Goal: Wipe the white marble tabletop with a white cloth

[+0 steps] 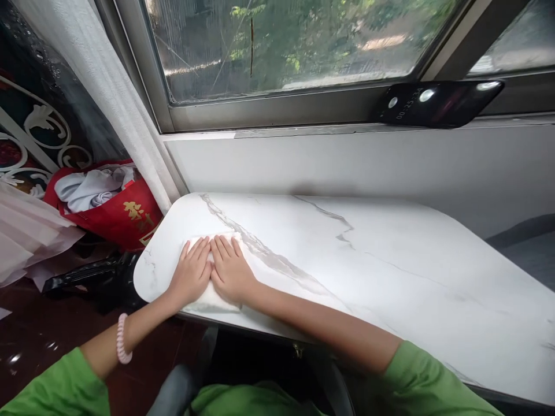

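A folded white cloth (pixel 217 301) lies flat at the left end of the white marble-patterned table (pixel 373 254), close to its front edge. My left hand (pixel 191 273) rests on the cloth's left part, palm down, with the fingers stretched out. Beside it my right hand (pixel 230 268) lies flat on the cloth, fingers extended and pointing away from me. The two hands touch or nearly touch at their inner sides. Most of the cloth's middle is hidden beneath them.
A black phone (pixel 442 104) leans against the window frame (pixel 277 110) at the back right. Left of the table stand a red bag (pixel 117 214) stuffed with pale cloth and a white curtain (pixel 113 98). A coil bracelet (pixel 123 338) circles my left wrist.
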Available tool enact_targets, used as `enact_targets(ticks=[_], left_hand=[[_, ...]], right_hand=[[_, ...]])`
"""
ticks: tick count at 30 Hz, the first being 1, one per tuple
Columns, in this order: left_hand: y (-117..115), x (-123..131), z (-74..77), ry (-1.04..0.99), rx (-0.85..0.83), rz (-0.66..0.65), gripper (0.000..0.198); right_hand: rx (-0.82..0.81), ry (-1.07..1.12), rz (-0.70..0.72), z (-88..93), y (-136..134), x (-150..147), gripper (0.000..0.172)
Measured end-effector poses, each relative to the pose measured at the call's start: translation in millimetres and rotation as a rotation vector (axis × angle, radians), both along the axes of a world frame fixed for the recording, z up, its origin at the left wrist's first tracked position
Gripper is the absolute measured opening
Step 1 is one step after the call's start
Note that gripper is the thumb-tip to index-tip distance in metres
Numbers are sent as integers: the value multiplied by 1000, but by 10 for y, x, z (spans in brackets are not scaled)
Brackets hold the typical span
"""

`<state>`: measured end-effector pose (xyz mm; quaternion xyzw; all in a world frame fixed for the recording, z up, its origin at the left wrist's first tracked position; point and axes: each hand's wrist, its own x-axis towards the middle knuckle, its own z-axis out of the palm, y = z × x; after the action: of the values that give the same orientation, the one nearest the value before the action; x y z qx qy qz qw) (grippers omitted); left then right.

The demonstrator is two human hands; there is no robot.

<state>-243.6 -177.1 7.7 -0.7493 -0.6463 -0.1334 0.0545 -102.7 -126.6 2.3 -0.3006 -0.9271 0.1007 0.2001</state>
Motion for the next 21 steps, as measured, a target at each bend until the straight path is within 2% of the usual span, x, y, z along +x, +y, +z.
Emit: enact_targets(ticks=[5, 12, 16, 21], left_hand=[[-247, 257, -3, -11, 7, -16, 50], [-176, 262, 4, -27, -6, -13, 50], [105, 188, -8, -44, -3, 6, 50], [793, 73, 4, -58, -31, -5, 48]], right_hand=[[5, -4, 22, -1, -240, 268, 58], [-4, -13, 36, 26, -185, 273, 59], [-5, -1, 11, 3, 76, 183, 59], [1, -32, -83, -42, 688, 33, 60]])
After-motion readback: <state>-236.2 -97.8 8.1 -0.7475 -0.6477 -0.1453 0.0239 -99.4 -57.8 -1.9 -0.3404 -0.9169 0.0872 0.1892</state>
